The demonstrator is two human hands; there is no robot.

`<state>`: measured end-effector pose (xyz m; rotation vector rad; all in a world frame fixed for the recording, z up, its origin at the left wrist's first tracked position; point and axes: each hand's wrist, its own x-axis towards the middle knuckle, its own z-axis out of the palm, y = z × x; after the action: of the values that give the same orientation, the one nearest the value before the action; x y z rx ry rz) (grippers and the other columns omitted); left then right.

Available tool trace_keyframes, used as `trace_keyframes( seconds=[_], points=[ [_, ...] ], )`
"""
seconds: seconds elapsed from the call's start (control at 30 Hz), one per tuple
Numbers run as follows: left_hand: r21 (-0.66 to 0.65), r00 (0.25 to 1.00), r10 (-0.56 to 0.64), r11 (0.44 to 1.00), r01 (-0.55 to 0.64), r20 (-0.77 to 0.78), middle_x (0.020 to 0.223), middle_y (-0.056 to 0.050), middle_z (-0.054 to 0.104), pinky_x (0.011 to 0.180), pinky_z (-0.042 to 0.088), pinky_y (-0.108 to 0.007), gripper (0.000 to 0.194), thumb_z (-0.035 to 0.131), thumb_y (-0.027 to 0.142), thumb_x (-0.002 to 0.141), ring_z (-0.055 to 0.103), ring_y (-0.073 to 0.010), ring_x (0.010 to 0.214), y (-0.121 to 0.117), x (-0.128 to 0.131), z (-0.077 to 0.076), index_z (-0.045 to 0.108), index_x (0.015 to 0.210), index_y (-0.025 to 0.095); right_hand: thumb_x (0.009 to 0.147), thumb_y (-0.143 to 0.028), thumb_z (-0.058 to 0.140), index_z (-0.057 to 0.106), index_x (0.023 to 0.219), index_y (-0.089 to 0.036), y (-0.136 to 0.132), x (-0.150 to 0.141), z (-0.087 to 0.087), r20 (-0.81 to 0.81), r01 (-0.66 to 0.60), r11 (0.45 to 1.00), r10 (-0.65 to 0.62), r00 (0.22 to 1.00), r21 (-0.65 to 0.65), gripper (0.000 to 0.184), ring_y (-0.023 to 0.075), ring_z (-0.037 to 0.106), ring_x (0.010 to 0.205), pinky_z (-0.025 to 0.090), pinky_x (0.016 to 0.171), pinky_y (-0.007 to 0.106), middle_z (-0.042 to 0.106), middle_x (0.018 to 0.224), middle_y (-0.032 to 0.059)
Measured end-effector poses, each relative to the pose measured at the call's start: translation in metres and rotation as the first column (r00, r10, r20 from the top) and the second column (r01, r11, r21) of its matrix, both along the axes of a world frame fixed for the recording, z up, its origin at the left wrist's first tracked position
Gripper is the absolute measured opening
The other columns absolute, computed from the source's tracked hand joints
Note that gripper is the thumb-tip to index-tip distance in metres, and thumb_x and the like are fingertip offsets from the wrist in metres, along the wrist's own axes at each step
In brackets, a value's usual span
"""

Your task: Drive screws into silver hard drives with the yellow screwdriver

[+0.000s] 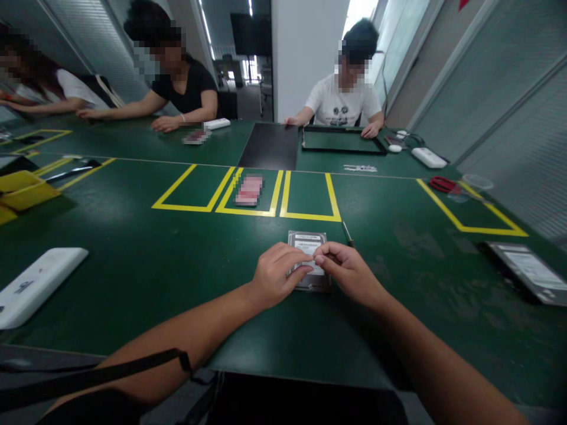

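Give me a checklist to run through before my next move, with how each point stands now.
1. Silver rectangular hard drive with white label flat on the green table, label up: ok.
2. Top of the drive uncovered: not ok, left hand and right hand are over it.
3. What is between the fingertips identified: cannot tell, too small.
4. Slim tool with metal shaft on the table, within sight: ok, just beyond the right hand.
5. Person in white T-shirt clear of the drive: ok.
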<state>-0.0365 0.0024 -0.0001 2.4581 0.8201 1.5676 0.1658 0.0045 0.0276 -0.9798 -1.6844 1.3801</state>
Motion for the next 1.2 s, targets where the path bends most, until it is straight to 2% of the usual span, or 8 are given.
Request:
trace_keyframes(
  seconds=[0.43, 0.6, 0.7, 0.87, 1.0, 1.1, 1.2],
  points=[
    [-0.039, 0.998, 0.003, 0.999, -0.001, 0.070, 0.087, -0.004, 0.074, 0.073, 0.052, -0.029, 0.011, 0.071, 0.019, 0.088, 0.067, -0.0144, 0.078, 0.000, 0.002, 0.003, 0.069, 0.099, 0.018, 0.088, -0.052, 0.065, 0.062, 0.090, -0.013, -0.004, -0.006, 0.000, -0.002, -0.007, 0.996, 0.007, 1.000, -0.091, 0.039, 0.0115, 0.049, 0.070, 0.039, 0.063, 0.023, 0.057, 0.079, 0.0028],
    [-0.039, 0.999, 0.018, 0.999, -0.016, 0.047, 0.086, -0.003, 0.074, 0.072, 0.052, -0.029, 0.009, 0.070, 0.020, 0.089, 0.067, -0.0144, 0.077, -0.001, 0.002, 0.006, 0.071, 0.097, 0.019, 0.086, -0.055, 0.067, 0.060, 0.090, -0.014, -0.007, -0.008, -0.001, -0.016, 0.006, 0.986, -0.009, 1.000, -0.166, 0.042, 0.0099, 0.045, 0.062, 0.035, 0.055, 0.021, 0.055, 0.074, 0.0010],
    [-0.037, 0.999, 0.016, 0.999, -0.014, 0.046, 0.085, -0.002, 0.075, 0.071, 0.052, -0.028, 0.007, 0.070, 0.019, 0.089, 0.066, -0.0137, 0.075, -0.001, 0.002, 0.008, 0.072, 0.095, 0.019, 0.086, -0.055, 0.066, 0.061, 0.090, -0.014, -0.008, -0.008, -0.001, -0.020, 0.013, 0.987, -0.016, 1.000, -0.163, 0.042, 0.0093, 0.044, 0.061, 0.034, 0.055, 0.021, 0.055, 0.074, 0.0011],
    [-0.088, 0.998, 0.023, 0.996, -0.017, 0.065, 0.085, -0.002, 0.074, 0.073, 0.051, -0.028, 0.006, 0.070, 0.018, 0.088, 0.066, -0.0133, 0.076, -0.001, 0.002, 0.006, 0.071, 0.094, 0.018, 0.088, -0.050, 0.064, 0.063, 0.091, -0.013, -0.008, -0.008, 0.001, -0.022, 0.025, 0.997, -0.026, 0.999, -0.070, 0.037, 0.0096, 0.047, 0.064, 0.037, 0.059, 0.022, 0.057, 0.077, 0.0019],
    [-0.204, 0.998, 0.023, 0.979, -0.012, 0.053, 0.081, -0.002, 0.070, 0.068, 0.050, -0.026, 0.004, 0.067, 0.021, 0.090, 0.063, -0.0130, 0.074, -0.001, 0.002, 0.006, 0.068, 0.089, 0.017, 0.090, -0.049, 0.061, 0.063, 0.091, -0.014, -0.005, -0.002, 0.001, 0.037, 0.124, 0.991, -0.126, 0.991, 0.055, 0.035, 0.0127, 0.053, 0.071, 0.042, 0.063, 0.024, 0.060, 0.081, 0.0043],
    [-0.277, 0.997, 0.017, 0.961, 0.003, 0.069, 0.077, -0.001, 0.067, 0.065, 0.049, -0.025, 0.005, 0.066, 0.020, 0.088, 0.060, -0.0119, 0.068, -0.001, 0.002, 0.007, 0.067, 0.086, 0.016, 0.091, -0.047, 0.059, 0.062, 0.090, -0.014, -0.001, 0.008, -0.001, 0.082, 0.234, 0.961, -0.248, 0.965, 0.147, 0.034, 0.0134, 0.054, 0.070, 0.042, 0.062, 0.025, 0.061, 0.081, 0.0050],
    [-0.324, 0.995, 0.019, 0.946, 0.015, 0.102, 0.072, -0.001, 0.065, 0.064, 0.049, -0.025, 0.003, 0.067, 0.019, 0.085, 0.060, -0.0118, 0.065, -0.002, 0.001, 0.009, 0.067, 0.082, 0.016, 0.093, -0.043, 0.056, 0.063, 0.088, -0.014, 0.004, 0.017, -0.004, 0.180, 0.302, 0.903, -0.366, 0.913, 0.304, 0.030, 0.0134, 0.053, 0.069, 0.041, 0.063, 0.026, 0.061, 0.081, 0.0052]
  ],
)
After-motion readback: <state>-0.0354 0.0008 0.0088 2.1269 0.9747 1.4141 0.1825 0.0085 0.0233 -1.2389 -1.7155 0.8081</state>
